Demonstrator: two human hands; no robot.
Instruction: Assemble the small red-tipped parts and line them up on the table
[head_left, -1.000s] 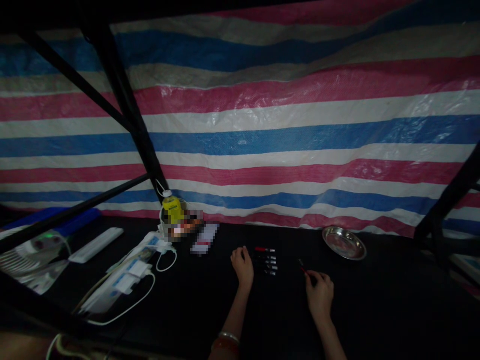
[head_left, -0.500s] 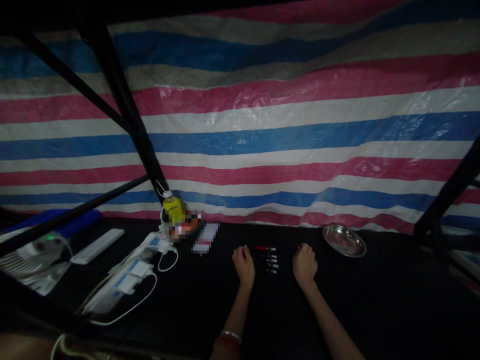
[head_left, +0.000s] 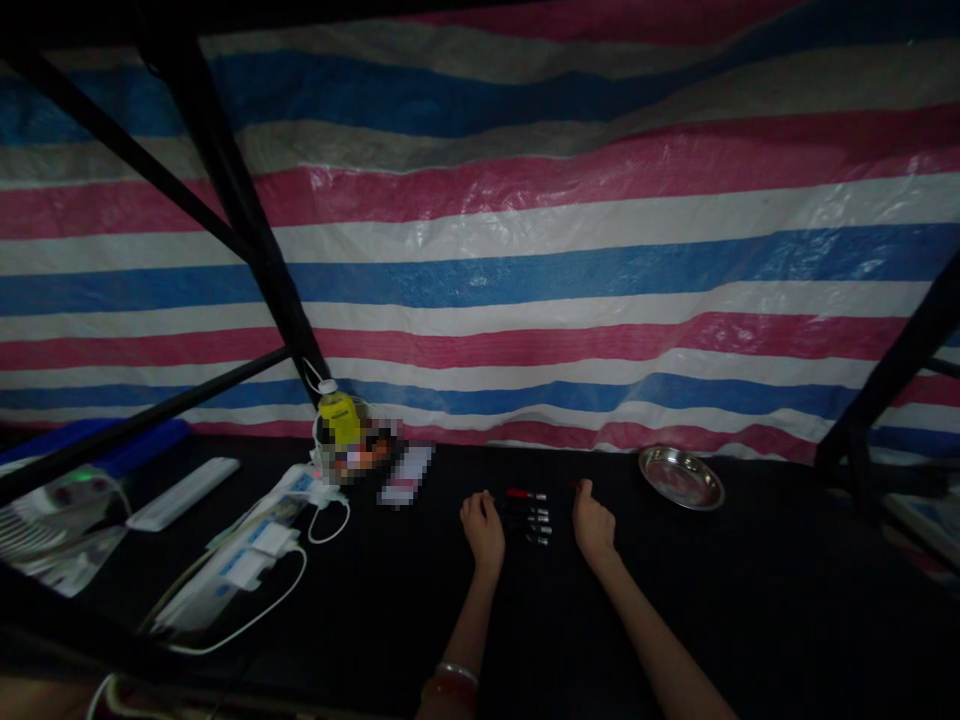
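Observation:
In the middle of the black table a row of small sticks with shiny metal ends lies side by side. The one at the far end is a red stick (head_left: 517, 493); the others are black sticks (head_left: 534, 517). Just left of the row rests my left hand (head_left: 484, 530), its fingers loosely bent and thumb apart, with nothing visible in it. My right hand (head_left: 595, 522) is closed to the right of the row. At its fingertips shows the tip of a small red object (head_left: 578, 486); the rest of that object is hidden.
A round metal dish (head_left: 681, 478) lies to the right. On the left are a power strip (head_left: 225, 565) with cables, a long white bar (head_left: 184, 494), a yellow-labelled bottle (head_left: 341, 412) and a blurred-out flat item (head_left: 407, 474). Black metal posts (head_left: 277, 290) stand before a striped tarp (head_left: 562, 270).
My right hand has moved slightly left, toward the row, still with the red object at its fingertips. My left hand stays beside the row. The whole view has shifted a little.

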